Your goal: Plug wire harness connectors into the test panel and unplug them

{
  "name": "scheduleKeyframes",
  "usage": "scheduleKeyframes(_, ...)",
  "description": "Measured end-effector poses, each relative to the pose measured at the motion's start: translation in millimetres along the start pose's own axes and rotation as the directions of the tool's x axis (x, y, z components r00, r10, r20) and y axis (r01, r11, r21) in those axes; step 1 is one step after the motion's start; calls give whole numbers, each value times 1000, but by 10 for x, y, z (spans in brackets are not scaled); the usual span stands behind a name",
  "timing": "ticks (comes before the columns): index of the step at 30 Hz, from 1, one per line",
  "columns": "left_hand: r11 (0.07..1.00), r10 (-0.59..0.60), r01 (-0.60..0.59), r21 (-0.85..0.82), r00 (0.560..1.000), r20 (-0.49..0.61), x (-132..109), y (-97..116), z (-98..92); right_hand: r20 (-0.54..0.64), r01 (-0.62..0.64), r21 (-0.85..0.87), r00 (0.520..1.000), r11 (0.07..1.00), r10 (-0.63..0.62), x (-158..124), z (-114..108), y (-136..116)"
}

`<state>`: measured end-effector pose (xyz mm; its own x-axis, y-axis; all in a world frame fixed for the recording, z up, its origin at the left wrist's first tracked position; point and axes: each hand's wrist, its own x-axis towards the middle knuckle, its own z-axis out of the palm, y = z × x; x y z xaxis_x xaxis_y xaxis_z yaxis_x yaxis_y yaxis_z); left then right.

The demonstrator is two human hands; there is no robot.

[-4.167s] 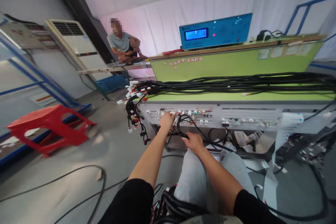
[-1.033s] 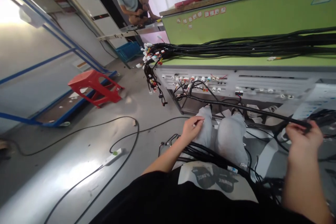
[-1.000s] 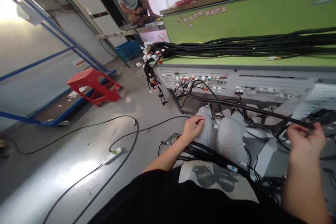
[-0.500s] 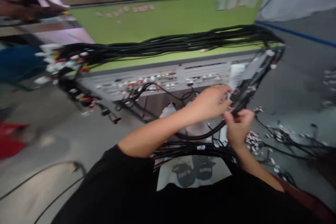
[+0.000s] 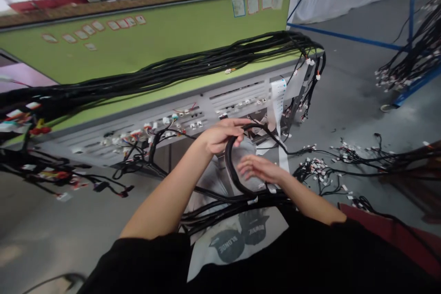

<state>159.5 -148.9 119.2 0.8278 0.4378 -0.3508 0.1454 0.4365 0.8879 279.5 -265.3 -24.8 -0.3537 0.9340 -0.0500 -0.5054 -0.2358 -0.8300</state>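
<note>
A black wiring harness (image 5: 231, 165) curves up from my lap in a loop. At the top of the loop my left hand (image 5: 223, 137) is closed around it. Inside the curve, just right of the cable, my right hand (image 5: 258, 168) has its fingers apart and holds nothing. From the left hand a thinner branch of the harness runs right toward small white connectors. More black cables (image 5: 220, 209) lie across my lap. Ahead of my hands stands the grey panel (image 5: 203, 105) with rows of connectors plugged into its front.
A thick bundle of black cables (image 5: 193, 62) lies along the green bench (image 5: 165, 32), its connector ends hanging at both sides. Loose connectors (image 5: 317, 167) spread out at the right. A white label strip (image 5: 278, 96) hangs from the panel. A blue rack (image 5: 411, 18) with cables stands far right.
My view has turned right. Both hands have moved left from the panel's right end with the cable; the right hand has let go and opened, while the left hand holds the loop.
</note>
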Motion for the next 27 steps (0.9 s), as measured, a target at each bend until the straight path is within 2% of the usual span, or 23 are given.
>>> scheduleKeyframes(1, 1000, 15, -16, 18, 999, 35, -125, -3, 7, -86, -21, 121, 996, 992, 31, 76, -197, -14)
scheduleKeyframes(2, 999, 16, -18, 32, 998, 68, -240, -25, 19, -216, 22, 224, 976, 974, 27, 170, -393, -27)
scheduleKeyframes(4, 999, 3, -7, 32, 994, 113, -440, -120, 38, -422, 144, 372, 906, 917, 29, 394, -730, -70)
scheduleKeyframes(5, 1000, 2, -4, 17, 993, 118, -525, -184, 35, -464, 201, 429, 885, 881, 24, 514, -852, -105)
scheduleKeyframes(7, 1000, 7, -4, -28, 995, 99, -674, -329, -12, -449, 247, 508, 894, 826, 9, 742, -991, -202)
scheduleKeyframes(9, 997, 20, -16, -78, 998, 57, -804, -484, -113, -392, 258, 539, 919, 802, -32, 933, -1012, -314)
scheduleKeyframes(12, 985, 54, -50, -166, 998, 20, -965, -730, -305, -351, 307, 517, 927, 799, -129, 1151, -928, -453)
scheduleKeyframes(16, 943, 140, -101, -317, 985, 104, -1053, -1019, -502, -138, 247, 443, 969, 862, -206, 1405, -777, -579)
scheduleKeyframes(18, 928, 172, -119, -353, 977, 122, -1044, -1104, -559, -87, 293, 431, 955, 854, -283, 1533, -716, -661)
scheduleKeyframes(22, 926, 167, -108, -362, 977, 136, -1000, -1184, -614, -102, 426, 440, 898, 791, -427, 1766, -631, -912)
scheduleKeyframes(25, 950, 87, -31, -309, 982, 169, -1006, -1241, -626, -130, 458, 400, 886, 794, -446, 1889, -648, -1098)
scheduleKeyframes(27, 975, 9, 23, -223, 990, 140, -1045, -1287, -628, -229, 479, 337, 877, 810, -423, 1919, -731, -1158)
